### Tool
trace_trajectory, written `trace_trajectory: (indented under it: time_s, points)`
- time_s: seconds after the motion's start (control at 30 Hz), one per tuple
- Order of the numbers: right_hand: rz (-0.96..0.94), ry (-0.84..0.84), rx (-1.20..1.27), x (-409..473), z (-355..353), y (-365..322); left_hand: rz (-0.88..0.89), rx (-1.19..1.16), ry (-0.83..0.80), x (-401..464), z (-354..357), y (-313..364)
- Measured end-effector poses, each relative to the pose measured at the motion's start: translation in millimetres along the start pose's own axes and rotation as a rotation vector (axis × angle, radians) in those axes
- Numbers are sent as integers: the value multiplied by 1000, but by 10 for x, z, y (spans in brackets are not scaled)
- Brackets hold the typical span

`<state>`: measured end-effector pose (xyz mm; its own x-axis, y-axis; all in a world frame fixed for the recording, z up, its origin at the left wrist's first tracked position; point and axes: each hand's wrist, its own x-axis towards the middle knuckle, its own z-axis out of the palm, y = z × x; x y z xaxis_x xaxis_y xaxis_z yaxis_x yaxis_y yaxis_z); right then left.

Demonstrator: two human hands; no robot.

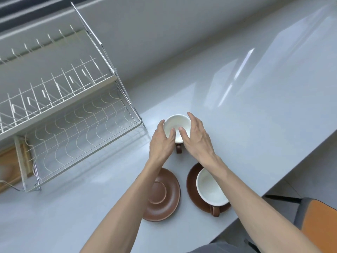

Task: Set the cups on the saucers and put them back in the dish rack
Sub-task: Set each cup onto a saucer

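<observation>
A cup (176,123), white inside with a brown handle pointing toward me, stands on the grey counter. My left hand (161,142) cups its left side and my right hand (196,137) its right side, fingers on the rim. Nearer to me lies a bare brown saucer (169,196). To its right, a second cup (211,189) stands on another brown saucer (191,181), partly under my right forearm. The white wire dish rack (76,125) stands at the left with nothing on either tier.
The grey counter (255,115) stretches to the right and ends in a front edge at lower right. A wooden board (11,163) shows beside the rack at far left. An orange and grey chair (317,221) sits beyond the counter edge.
</observation>
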<state>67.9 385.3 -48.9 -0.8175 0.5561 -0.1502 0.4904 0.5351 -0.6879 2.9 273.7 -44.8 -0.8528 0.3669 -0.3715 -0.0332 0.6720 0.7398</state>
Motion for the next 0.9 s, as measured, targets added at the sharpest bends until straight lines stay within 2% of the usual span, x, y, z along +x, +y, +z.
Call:
trace_trajectory:
  time_s: [0.1, 0.27, 0.4, 0.6, 0.9]
  points:
    - [62, -19, 62, 30, 30, -8, -132, -184, -51, 31, -6, 16]
    - [180, -77, 100, 60, 70, 4, -157, -256, -96, 14, -38, -7]
    - [250, -60, 126, 72, 66, -12, -186, -343, -126, -7, -57, 1]
    - [270, -45, 153, -5, 80, -40, -190, -371, -118, -57, -108, -45]
    - [196, -34, 151, -242, 54, -252, -150, -348, -65, -353, -320, -84]
